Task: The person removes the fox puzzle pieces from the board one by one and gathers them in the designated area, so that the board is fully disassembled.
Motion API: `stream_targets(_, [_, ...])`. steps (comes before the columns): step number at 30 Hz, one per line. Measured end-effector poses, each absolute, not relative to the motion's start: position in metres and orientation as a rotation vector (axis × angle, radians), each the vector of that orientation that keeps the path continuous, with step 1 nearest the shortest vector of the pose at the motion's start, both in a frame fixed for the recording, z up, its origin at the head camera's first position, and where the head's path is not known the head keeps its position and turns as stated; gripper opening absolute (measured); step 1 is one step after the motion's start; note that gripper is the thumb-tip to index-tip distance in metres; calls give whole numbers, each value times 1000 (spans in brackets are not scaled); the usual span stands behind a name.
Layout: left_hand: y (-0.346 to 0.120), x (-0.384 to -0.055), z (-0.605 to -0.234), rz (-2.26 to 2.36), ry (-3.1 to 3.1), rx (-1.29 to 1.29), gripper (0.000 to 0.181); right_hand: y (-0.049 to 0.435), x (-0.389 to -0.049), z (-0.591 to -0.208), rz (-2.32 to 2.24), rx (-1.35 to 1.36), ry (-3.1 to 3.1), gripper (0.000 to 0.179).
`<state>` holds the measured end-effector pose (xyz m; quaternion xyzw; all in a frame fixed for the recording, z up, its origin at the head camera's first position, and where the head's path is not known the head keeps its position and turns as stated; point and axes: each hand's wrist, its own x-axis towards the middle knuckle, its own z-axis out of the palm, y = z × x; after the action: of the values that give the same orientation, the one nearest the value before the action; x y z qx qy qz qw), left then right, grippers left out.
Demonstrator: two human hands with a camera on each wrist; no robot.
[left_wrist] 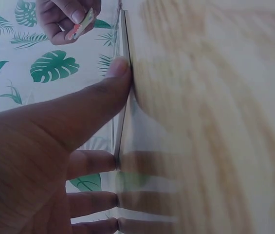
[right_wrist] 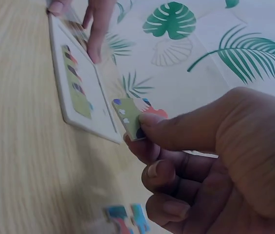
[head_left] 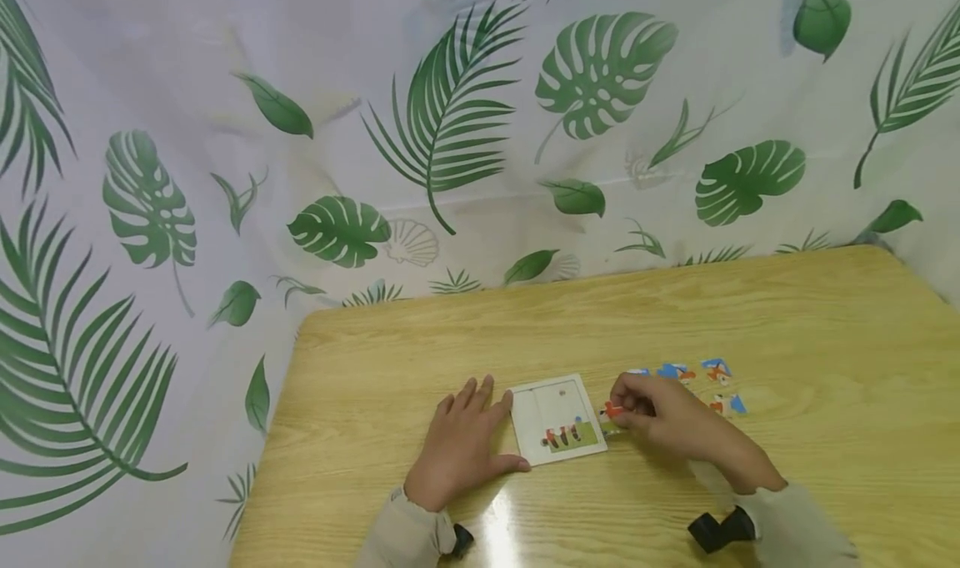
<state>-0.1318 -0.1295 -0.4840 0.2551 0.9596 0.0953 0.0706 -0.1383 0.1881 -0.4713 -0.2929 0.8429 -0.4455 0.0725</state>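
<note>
A square white puzzle board [head_left: 536,409] lies flat on the table. Joined pieces with a green ground [head_left: 581,436] fill part of its lower right; the rest of the recess is pale. My left hand [head_left: 459,447] is spread at the board's left side, fingers fairly straight, with the thumb at the near corner and the index finger along the edge. Just off the board's right edge, my right hand [head_left: 678,418] pinches a jigsaw piece [right_wrist: 130,117] between thumb and index finger. Green, red and white show on that piece, which is tilted above the table in the right wrist view.
Several loose jigsaw pieces [head_left: 717,372] in blue, orange and white lie to the right, partly behind my right hand. The wooden table [head_left: 375,384] meets a leaf-printed cloth [head_left: 480,243] at its back and left. Dark straps [head_left: 720,531] sit at both wrists.
</note>
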Motion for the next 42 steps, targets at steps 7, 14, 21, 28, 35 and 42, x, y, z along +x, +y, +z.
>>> stream_targets(7, [-130,-133,-485,292,2880,768,93,205,-136,-468,-1331,-812,2568,6])
stream_targets(14, [-130,-132,-484,292,2884,769,92,222,-126,-475,-1276,-819,2648,15])
stream_targets(21, [-131,-131,-484,286,2891,774,93,230,-115,-480,-1256,-666,2607,14])
stream_targets(28, [-130,-130,-484,303,2890,780,92,231,-112,-485,-1180,-638,2644,15])
stream_targets(35, [-129,-130,-485,293,2885,770,93,232,-112,-492,-1197,-718,2652,18])
stream_targets(42, [-129,-131,-485,291,2889,777,93,233,-113,-495,-1214,-761,2640,21])
